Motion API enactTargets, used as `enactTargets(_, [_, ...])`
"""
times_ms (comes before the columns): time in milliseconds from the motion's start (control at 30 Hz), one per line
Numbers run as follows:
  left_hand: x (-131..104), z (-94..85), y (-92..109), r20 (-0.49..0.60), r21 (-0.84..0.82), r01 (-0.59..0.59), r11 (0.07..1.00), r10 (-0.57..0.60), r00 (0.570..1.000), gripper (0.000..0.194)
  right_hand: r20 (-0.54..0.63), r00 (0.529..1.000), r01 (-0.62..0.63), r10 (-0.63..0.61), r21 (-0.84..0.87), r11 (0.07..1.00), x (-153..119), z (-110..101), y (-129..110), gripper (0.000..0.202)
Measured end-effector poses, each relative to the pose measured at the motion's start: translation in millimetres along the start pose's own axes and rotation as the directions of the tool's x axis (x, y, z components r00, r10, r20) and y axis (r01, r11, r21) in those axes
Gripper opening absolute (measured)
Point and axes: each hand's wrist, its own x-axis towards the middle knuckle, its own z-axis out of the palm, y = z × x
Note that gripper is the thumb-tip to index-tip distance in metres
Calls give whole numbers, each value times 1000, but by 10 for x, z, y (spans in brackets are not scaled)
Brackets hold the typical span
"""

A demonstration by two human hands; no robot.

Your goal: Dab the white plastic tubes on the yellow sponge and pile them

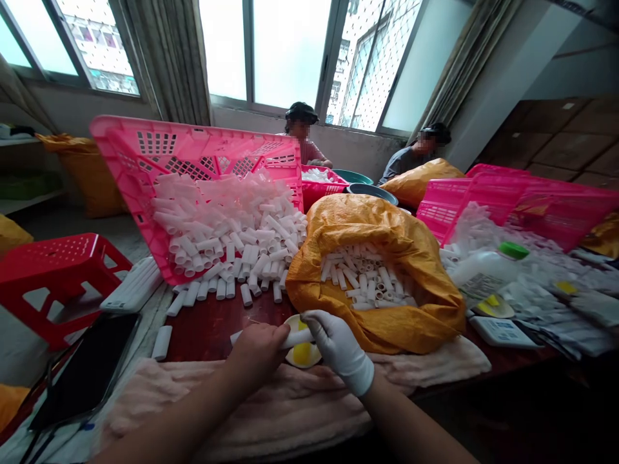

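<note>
Head view: the bare left hand point(258, 349) has its fingers closed around a white tube point(294, 338), and the gloved right hand point(341, 351) pinches its right end. Just below the fingers sits a small dish point(315, 357) with yellow in it. Beyond them, rightward, an orange sack point(377, 332) holds more tubes; leftward, loose tubes point(246, 295) spill from a pink basket point(126, 164). Farthest from the fingers are 2 people point(309, 153).

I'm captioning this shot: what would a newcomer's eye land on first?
Probably the big pink basket, tilted at left, with white tubes heaped in it and spilling onto the dark red table. Next, perhaps, the open orange sack right of it, holding more tubes, just beyond the gloved right hand.
</note>
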Motion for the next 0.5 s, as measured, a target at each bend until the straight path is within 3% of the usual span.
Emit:
enactTargets(67, [-4, -35, 88, 47, 71, 26, 997, -29, 998, 25, -2, 989, -148, 148, -40, 988, -10, 77, 24, 36])
enactTargets(100, [-12, -58, 128, 86, 70, 38, 997, -44, 995, 26, 7, 987, -161, 161, -49, 986, -29, 119, 29, 39])
enactTargets(167, [-49, -107, 203, 169, -7, 51, 999, -49, 984, 29, 20, 994, -111, 112, -51, 993, -98, 185, 12, 39])
enactTargets(267, [-142, -181, 321, 308, -349, 43, 936, 72, 949, 32, 45, 998, 57, -53, -95, 994, -249, 188, -78, 39])
enactTargets(333, [-206, -241, 400, 406, -556, 78, 827, 188, 894, 30, 75, 979, 198, -189, -149, 969, -387, 95, -138, 38])
enactTargets(400, [-264, -337, 423, 427, -622, 63, 780, 271, 863, 29, 109, 957, 286, -269, -194, 938, -585, -85, -148, 30])
enactTargets(467, [-329, -468, 310, 358, -530, -18, 848, 243, 901, 32, 9, 977, 209, -215, -274, 939, -856, -333, -82, 20])
enactTargets(500, [-372, -539, 185, 298, -424, -38, 905, 179, 938, 32, -132, 980, 101, -150, -321, 942, -1008, -470, -20, 18])
